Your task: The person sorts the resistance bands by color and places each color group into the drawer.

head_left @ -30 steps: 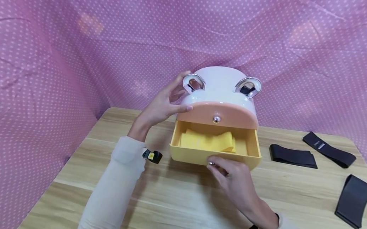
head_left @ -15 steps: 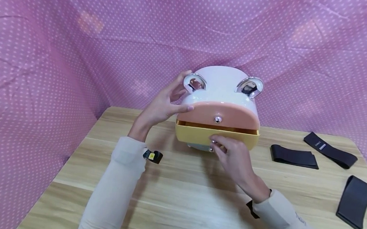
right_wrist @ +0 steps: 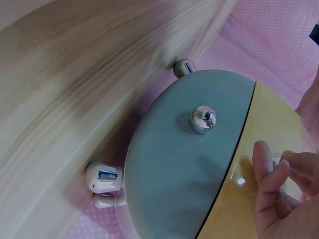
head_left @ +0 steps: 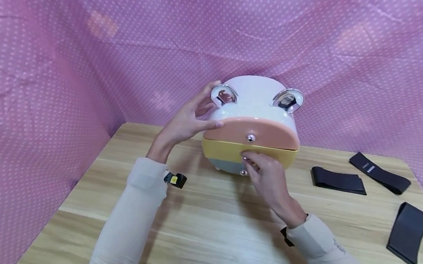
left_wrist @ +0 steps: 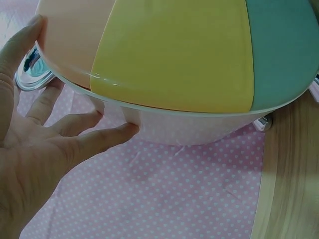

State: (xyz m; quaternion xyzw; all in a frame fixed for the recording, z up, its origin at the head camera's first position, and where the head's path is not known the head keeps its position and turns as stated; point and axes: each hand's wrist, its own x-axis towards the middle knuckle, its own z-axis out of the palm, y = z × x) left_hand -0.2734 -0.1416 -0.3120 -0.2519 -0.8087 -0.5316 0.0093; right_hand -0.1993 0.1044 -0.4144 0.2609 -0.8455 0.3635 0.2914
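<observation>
Grip of the right hand (head_left: 268, 179) is pinching the knob (right_wrist: 276, 159) of the yellow drawer (head_left: 220, 150), sitting nearly flush at six o'clock from the peach drawer (head_left: 272, 133); closing is looking almost done, release not yet. Black bands (head_left: 338, 181) are lying toward four o'clock on the bench (head_left: 204, 229). At nine o'clock, the spread left hand (head_left: 184, 124) is touching the cabinet (head_left: 255, 95).

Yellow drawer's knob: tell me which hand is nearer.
Right. The right hand pinches the knob; the left hand is apart from it, touching the white cabinet on its left side.
</observation>
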